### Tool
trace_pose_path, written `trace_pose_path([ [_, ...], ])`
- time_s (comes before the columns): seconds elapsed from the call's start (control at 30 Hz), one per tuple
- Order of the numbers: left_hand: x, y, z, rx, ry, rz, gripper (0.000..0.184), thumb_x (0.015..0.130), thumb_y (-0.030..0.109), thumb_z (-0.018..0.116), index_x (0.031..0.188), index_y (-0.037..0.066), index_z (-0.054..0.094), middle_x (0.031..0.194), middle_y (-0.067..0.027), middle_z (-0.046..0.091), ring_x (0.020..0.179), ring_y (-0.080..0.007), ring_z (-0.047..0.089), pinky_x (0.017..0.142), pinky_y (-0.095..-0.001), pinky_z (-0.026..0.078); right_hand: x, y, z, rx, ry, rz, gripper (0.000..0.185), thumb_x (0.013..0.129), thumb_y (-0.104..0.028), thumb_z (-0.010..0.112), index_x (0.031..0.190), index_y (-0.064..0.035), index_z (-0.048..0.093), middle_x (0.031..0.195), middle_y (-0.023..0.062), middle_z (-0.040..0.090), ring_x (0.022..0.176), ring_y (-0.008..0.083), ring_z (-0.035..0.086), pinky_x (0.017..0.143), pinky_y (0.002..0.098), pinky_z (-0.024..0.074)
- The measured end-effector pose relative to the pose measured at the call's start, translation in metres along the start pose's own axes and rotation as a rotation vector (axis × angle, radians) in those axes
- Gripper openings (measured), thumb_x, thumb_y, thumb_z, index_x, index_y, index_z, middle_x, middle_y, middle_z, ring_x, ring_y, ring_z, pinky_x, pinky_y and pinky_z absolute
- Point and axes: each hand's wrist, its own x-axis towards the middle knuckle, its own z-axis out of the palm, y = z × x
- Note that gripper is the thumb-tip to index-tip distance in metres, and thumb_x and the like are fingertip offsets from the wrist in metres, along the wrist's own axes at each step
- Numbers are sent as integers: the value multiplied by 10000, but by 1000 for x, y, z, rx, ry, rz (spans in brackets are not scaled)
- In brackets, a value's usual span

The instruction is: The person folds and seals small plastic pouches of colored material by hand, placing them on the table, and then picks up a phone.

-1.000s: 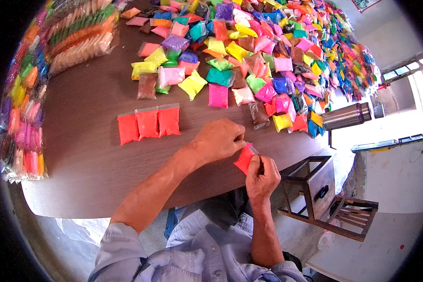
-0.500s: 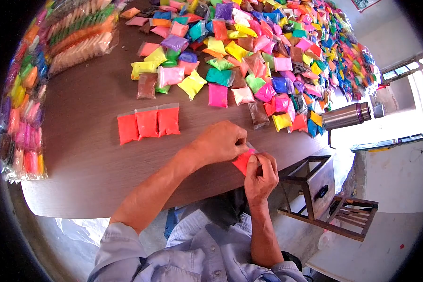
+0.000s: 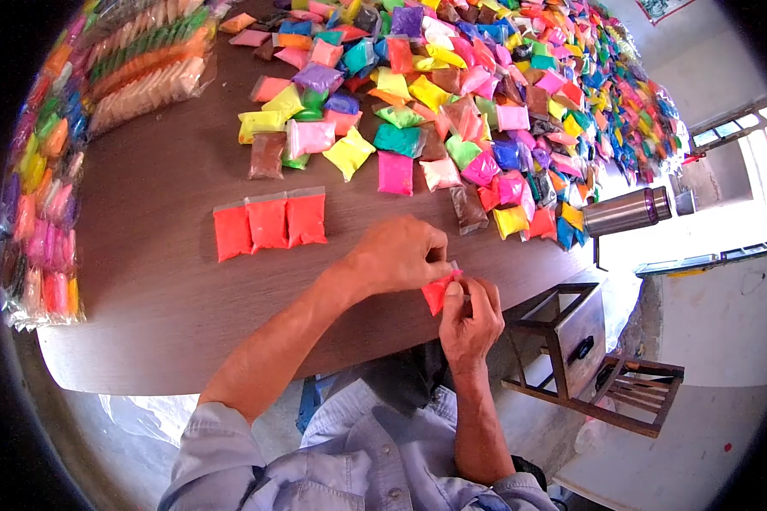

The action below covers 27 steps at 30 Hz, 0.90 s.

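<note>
Between my two hands, close to the table's near edge, is a small red-pink plastic packet (image 3: 435, 295). My left hand (image 3: 398, 254) pinches its upper end from above, fingers curled. My right hand (image 3: 473, 317) grips its right side between thumb and fingers, hiding part of it. To the left lie three red packets (image 3: 268, 223) in a row, side by side and touching, their clear strips at the far edge. Just beyond my hands a brown packet (image 3: 468, 209) lies at the border of a large heap of colourful packets (image 3: 460, 94).
Bundled bags of packets (image 3: 47, 221) line the table's left side, with stacked rows of packets (image 3: 149, 72) at the back left. A steel flask (image 3: 626, 211) lies at the right beside the heap. A wooden chair (image 3: 584, 349) stands off the right edge of the table (image 3: 162, 307).
My right hand has shifted slightly to the left and the packet has turned a little between my fingers. My left hand stays nearly in place.
</note>
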Motion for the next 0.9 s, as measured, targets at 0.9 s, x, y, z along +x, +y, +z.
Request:
trace_pose_path([
  [0.9,1,-11,3,75,-33,16,267,850,322,760,846,56,741,783,-181,717,730,-380,692,670,-480,531,-1,-1,7,-11,91,18,57,893,-98,752,921,-48,748,900,117,717,731,289,711,635,373,567],
])
